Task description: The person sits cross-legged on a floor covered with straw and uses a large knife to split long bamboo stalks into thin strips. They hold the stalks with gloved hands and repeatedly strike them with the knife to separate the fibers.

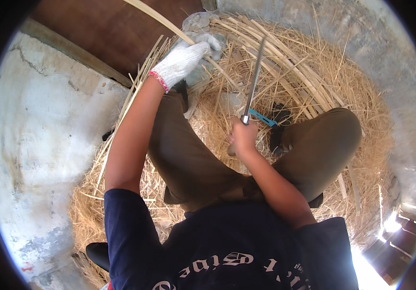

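My left hand (184, 60), in a white knit glove with a red cuff edge, is closed around a long pale bamboo strip (158, 18). The strip runs from the upper left through the glove down toward the middle. My bare right hand (243, 137) grips the handle of a knife (255, 72), whose long narrow blade points up and away from me. Its blade is to the right of the strip's lower end, and I cannot tell whether they touch. Below the blade lies a flat teal piece (262, 117), beside my right foot.
Straw-like shavings (363, 130) cover the floor around my folded legs. A bundle of bamboo strips (295, 67) curves along the far right. Crumpled see-through plastic (197, 21) sits behind my left hand. Worn walls (48, 121) stand close on both sides, with a brown panel (92, 29) at the far left.
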